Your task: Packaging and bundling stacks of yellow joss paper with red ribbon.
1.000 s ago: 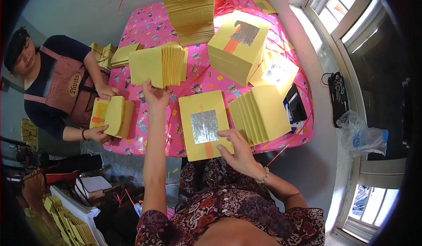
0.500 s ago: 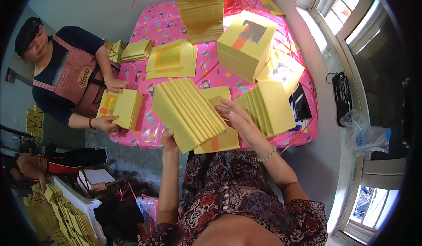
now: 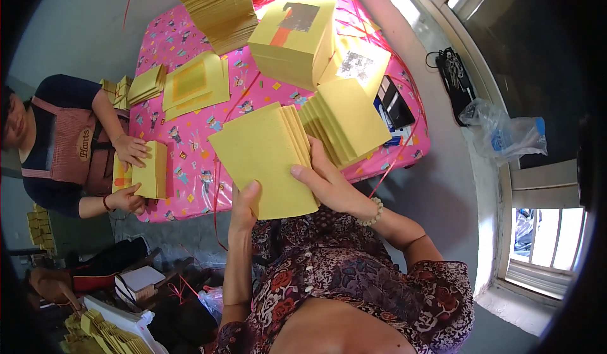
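A stack of folded yellow paper [image 3: 269, 164] is held up in front of me, over the near edge of the table, its layers showing along the right side. My left hand [image 3: 245, 207] is closed on its lower left corner, thumb on top. On the right edge, my right hand [image 3: 325, 180] grips the same stack, thumb on the upper sheet and the other fingers behind it. Just beyond my right hand stands another folded yellow paper stack [image 3: 348, 117], its layers fanned on the left.
Pink patterned cloth covers the table [image 3: 190, 186]. On it are a large yellow paper block [image 3: 288, 50], a tall paper pile [image 3: 218, 12], flat sheets [image 3: 197, 87] and a black phone [image 3: 395, 103]. At left, a co-worker [image 3: 63, 139] presses a yellow paper bundle [image 3: 152, 170].
The stack has turned flatter, its broad face now toward me, and my right hand has closed on its edge. My view has shifted right. The co-worker's hand moved onto the bundle's top.
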`<state>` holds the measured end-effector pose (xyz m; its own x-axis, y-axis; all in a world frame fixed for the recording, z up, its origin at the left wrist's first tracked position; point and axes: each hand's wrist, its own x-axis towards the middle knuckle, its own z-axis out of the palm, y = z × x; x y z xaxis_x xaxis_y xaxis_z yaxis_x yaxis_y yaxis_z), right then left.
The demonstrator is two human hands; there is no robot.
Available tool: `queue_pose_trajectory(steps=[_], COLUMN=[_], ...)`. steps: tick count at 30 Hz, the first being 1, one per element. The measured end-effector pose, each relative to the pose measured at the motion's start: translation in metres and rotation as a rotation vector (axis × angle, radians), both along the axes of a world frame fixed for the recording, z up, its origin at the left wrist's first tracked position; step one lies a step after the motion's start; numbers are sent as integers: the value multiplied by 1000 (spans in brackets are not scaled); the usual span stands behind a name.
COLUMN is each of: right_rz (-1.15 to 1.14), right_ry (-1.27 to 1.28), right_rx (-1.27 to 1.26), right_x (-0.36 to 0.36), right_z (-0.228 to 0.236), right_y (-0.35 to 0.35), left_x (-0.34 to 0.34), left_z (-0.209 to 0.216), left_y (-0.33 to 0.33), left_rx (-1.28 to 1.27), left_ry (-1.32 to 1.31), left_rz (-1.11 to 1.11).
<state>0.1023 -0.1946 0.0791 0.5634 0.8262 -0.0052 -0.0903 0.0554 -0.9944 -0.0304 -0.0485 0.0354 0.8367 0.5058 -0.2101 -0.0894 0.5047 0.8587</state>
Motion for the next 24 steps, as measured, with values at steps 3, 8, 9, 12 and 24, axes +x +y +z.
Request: queue_pose_trajectory(steps=[3, 8, 9, 12, 24], right_rz=[-116, -109, -97, -83, -383], right_ry=[-395, -276, -215, -121, 396], right_rx=[-64, 67, 163, -12, 12], right_x=[-4, -2, 1, 31, 176], right_z=[-3, 3, 11, 37, 20], right_y=[-11, -16, -15, -34, -98], left_x=[2, 6, 12, 32, 134], left_z=[1, 20, 31, 55, 12], left_y=[-13, -19, -23, -30, -40], left_rx=[123, 152, 185, 272, 1470], left_ry=[-2, -4, 10, 7, -141], left_rz=[23, 2, 11, -39, -188])
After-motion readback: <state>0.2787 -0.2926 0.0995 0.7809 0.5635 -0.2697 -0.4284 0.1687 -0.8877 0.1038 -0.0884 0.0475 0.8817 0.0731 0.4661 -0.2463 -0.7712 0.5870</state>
